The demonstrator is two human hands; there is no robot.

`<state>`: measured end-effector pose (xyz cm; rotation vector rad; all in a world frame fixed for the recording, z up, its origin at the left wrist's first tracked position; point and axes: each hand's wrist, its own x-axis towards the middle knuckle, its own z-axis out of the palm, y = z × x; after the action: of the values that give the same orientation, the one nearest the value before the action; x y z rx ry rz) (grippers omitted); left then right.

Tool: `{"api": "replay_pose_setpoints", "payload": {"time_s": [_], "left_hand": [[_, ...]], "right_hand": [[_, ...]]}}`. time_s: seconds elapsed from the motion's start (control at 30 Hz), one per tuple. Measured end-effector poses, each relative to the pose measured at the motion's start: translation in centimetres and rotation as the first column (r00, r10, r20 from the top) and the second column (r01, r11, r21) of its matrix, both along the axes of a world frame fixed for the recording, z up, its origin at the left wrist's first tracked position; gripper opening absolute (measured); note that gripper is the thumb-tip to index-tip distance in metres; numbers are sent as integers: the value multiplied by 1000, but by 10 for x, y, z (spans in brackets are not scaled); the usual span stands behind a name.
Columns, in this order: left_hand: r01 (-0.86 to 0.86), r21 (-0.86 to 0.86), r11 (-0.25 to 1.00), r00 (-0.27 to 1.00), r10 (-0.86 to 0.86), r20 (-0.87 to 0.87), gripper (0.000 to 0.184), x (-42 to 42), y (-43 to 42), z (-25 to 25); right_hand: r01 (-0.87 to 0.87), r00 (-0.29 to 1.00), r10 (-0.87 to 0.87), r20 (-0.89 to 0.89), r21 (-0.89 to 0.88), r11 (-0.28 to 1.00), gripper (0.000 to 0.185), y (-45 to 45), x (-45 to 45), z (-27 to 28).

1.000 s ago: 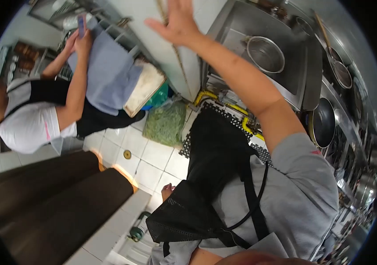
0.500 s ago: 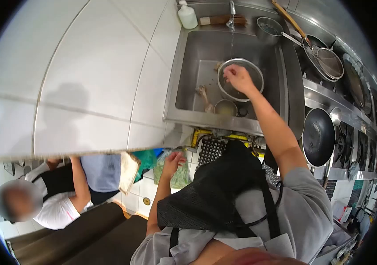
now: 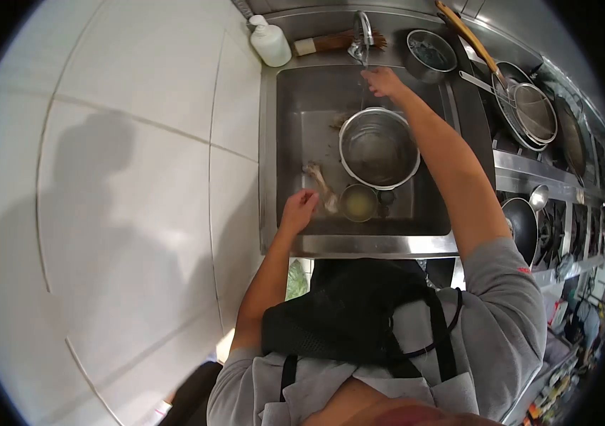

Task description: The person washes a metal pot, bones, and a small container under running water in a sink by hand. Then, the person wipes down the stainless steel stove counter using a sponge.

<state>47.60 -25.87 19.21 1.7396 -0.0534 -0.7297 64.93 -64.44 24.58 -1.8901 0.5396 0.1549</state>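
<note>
Right hand (image 3: 383,82) below faucet (image 3: 365,30); red sleeve mark (image 3: 524,270) is illegible.

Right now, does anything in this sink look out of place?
A pale, bone-like piece lies loose in the sink, beside the small bowl of cloudy liquid. It looks odd outside any container.
</note>
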Motion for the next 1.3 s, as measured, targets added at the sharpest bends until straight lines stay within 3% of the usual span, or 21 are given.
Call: {"api": "replay_pose_setpoints", "payload": {"time_s": [0.17,0.3,0.37,0.4,0.43,0.47,0.53,0.57,0.63,0.7,0.77,0.83,0.87,0.93,0.97,1.03,1.07,1.1,1.17,1.2,1.3], "left_hand": [[72,-83,994,997,-70,27,24,69,-41,-100],[183,218,959,982,-189,8,41,93,-76,-168],[223,330,917,973,-232,-11,46,101,-96,-183],[252,342,905,966,-214,-145,51,109,-108,-177],[277,354,893,946,-188,-265,55,113,-116,-177],[299,352,887,941,-211,-266,55,117,-127,-180],[204,580,788,918,-360,167,59,123,-142,-185],[269,612,744,893,-431,132,55,129,-146,-202],[341,632,696,871,-487,67,50,135,-152,-201],[391,649,652,851,-525,15,46,139,-160,-197],[304,695,651,846,-520,117,40,140,-165,-191],[254,717,649,836,-520,174,38,144,-170,-176],[267,713,648,818,-544,188,35,151,-178,-156],[280,713,643,796,-571,202,33,164,-193,-120],[303,718,627,738,-631,240,31,175,-203,-105],[315,728,610,665,-689,290,28,193,-224,-81],[283,772,569,558,-753,349,26,200,-234,-72],[243,813,529,440,-807,394,24,206,-244,-61],[244,850,466,318,-867,384,24,211,-262,-39],[245,883,401,198,-912,359,23,212,-268,-34],[136,916,376,144,-923,358,20,204,-280,-30]], "right_hand": [[129,991,-127,51,-31,991,56,-2,48,-27],[33,997,-47,-55,-232,972,63,-17,77,-18],[57,994,-48,96,-95,994,57,-8,80,1],[55,994,-63,92,91,994,52,-5,89,-6],[69,973,-71,219,14,998,58,8,91,-16],[8,972,-7,234,-6,1000,55,9,91,-23],[-143,970,144,195,-18,990,46,10,69,-15],[-236,962,235,141,-5,972,40,11,53,-3],[-370,891,439,116,-374,850,26,10,33,-15],[-446,857,503,113,-328,833,22,4,12,-1],[-528,811,574,116,-278,803,19,-13,0,12],[-254,899,329,288,-269,929,17,-39,-3,23],[-14,920,162,356,-385,923,17,-52,-4,34],[351,857,-89,508,-448,822,17,-86,-2,40],[447,826,-11,563,-643,623,19,-108,1,35],[382,913,-85,399,-763,521,26,-143,8,19],[289,957,-157,242,-811,508,28,-151,9,20],[302,953,-163,254,-808,505,28,-152,10,29],[-96,945,-167,-282,-724,683,38,-153,12,44],[-87,945,-172,-278,-722,686,38,-158,13,35],[-11,963,-194,-186,-750,662,45,-170,21,7]]}}
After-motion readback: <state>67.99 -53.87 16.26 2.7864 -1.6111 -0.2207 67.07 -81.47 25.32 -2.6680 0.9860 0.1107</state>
